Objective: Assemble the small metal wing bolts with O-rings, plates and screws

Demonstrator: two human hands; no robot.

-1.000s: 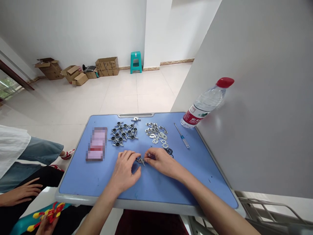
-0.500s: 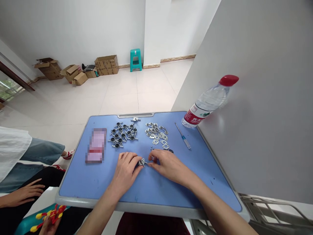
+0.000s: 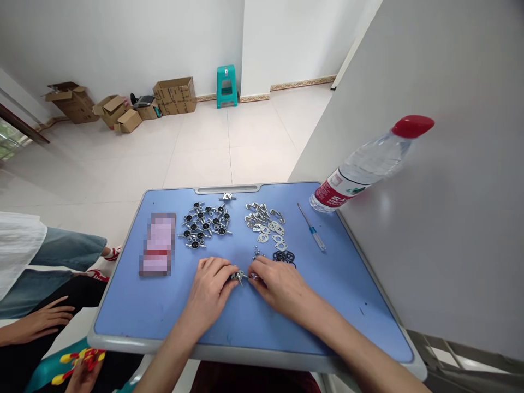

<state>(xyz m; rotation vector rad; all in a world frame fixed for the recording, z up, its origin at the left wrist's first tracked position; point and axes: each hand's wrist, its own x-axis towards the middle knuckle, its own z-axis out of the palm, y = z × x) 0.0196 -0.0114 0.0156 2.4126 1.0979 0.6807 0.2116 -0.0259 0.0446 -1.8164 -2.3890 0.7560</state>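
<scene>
My left hand is closed around a small metal fitting with an oval plate and thin pins, low over the blue table. Just to its right, my right hand pinches a tiny shiny piece at the end of the fitting's pin; its kind is hidden by the fingers. Small screws lie beyond the right knuckles, beside black rubber rings. Farther back are flat oval metal plates and hook-shaped metal levers. Several metal fittings with black round faces form a group at left.
A screwdriver lies right of the plates. A red-capped water bottle stands at the table's back right, near a grey panel. A blurred pink rectangular object lies at left. Another person's hand holds a red-yellow toy.
My right fingers have drawn together and closed in at the fitting's pin, and the black rings show more. The view has shifted slightly. My left hand keeps its grip.
</scene>
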